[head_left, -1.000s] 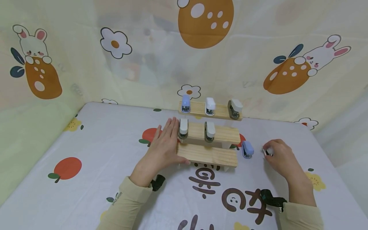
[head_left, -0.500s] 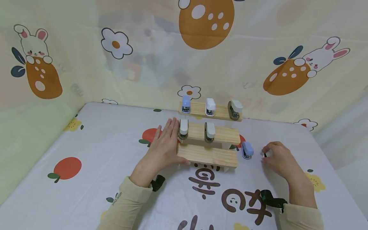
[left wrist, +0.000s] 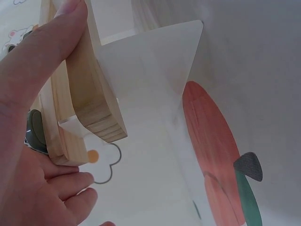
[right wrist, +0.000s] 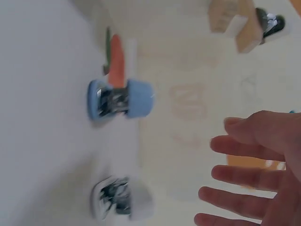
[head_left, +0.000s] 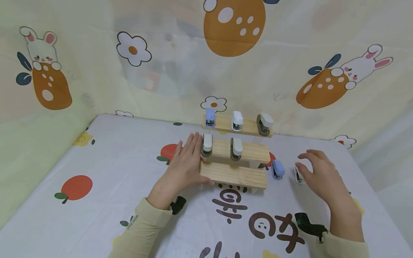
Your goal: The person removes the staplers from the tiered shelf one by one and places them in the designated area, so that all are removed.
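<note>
Flat along the left end of a stepped wooden rack [head_left: 232, 173] lies my left hand [head_left: 182, 165], its thumb over the lowest step's front. In the left wrist view the thumb touches the wooden edge [left wrist: 89, 94]. My right hand [head_left: 322, 177] hovers with fingers apart beside a white stapler [head_left: 299, 175] on the cloth, holding nothing. The right wrist view shows that white stapler [right wrist: 124, 198] and a blue stapler [right wrist: 122, 100] standing apart from the fingers. The blue stapler [head_left: 278, 169] is between the rack and the white one.
On the top step stand a blue stapler [head_left: 210, 117], a white one [head_left: 237, 120] and a grey-and-white one [head_left: 264, 124]. Two more grey-and-white staplers [head_left: 207, 144] stand on the middle step. A patterned cloth [head_left: 113, 200] covers the table, and a printed curtain hangs behind.
My right hand has let go of the white stapler, opened its fingers and shifted slightly right. My left hand stays on the rack.
</note>
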A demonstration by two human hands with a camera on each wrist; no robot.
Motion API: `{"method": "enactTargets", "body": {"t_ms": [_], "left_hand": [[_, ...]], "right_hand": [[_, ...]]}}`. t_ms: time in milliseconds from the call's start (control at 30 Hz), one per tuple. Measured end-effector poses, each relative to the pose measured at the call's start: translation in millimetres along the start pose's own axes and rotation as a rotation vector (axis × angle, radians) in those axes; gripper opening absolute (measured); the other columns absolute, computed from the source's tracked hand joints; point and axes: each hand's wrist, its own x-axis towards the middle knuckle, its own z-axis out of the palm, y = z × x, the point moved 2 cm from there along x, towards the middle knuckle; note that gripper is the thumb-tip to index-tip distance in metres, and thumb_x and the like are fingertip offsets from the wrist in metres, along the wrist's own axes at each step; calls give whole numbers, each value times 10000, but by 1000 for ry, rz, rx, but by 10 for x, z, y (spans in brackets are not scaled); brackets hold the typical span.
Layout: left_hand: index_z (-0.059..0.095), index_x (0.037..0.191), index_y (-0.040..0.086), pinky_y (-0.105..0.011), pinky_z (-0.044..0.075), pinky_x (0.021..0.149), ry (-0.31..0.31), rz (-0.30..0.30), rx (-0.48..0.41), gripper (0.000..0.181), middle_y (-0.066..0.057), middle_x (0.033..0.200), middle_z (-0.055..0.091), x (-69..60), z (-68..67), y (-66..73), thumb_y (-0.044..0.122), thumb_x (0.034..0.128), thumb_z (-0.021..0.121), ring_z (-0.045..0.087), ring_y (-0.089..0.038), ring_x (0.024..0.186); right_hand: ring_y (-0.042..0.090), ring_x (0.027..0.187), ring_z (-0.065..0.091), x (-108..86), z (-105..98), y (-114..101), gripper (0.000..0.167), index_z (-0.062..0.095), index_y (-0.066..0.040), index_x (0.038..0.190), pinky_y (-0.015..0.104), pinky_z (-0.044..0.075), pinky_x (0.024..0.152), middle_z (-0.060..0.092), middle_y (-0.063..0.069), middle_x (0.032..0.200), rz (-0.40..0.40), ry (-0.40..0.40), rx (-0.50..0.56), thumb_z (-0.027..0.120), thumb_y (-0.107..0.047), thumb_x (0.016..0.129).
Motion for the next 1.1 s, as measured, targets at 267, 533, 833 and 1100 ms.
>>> {"method": "enactTargets", "body": {"t_ms": [267, 533, 833, 1100], "left_hand": [[67, 1587, 16, -503, 57, 1263, 2, 8, 12, 1439, -125, 1676, 69, 11, 8, 0, 630, 572, 882, 38, -258, 1562], [63, 1587, 18, -498, 63, 1263, 1, 2, 19, 1449, -132, 1676, 75, 13, 2, -4, 641, 564, 879, 42, -254, 1562], [64, 1588, 22, -495, 59, 1264, 0, -3, 10, 1453, -118, 1678, 61, 24, 15, 3, 642, 558, 880, 36, -249, 1562], [57, 1587, 18, -495, 58, 1264, 2, -1, 22, 1453, -126, 1677, 64, 19, 11, -1, 645, 564, 877, 36, -251, 1562]], "right_hand": [[528, 1255, 410, -68, -101, -343, 307, 595, 11, 1236, 723, 402, 955, 396, 297, 1452, -55, 115, 3, 588, -153, 977], [478, 1213, 491, -133, -160, -716, 244, 637, -6, 1177, 689, 450, 922, 476, 244, 1405, -185, 236, 33, 618, -101, 954], [415, 1153, 565, -144, -116, -1001, 225, 665, 4, 1140, 602, 515, 848, 558, 198, 1319, -331, 334, 110, 655, -52, 922], [378, 1126, 601, -113, -53, -1254, 223, 665, 2, 1122, 560, 533, 865, 591, 167, 1270, -430, 347, 147, 683, -54, 907]]}}
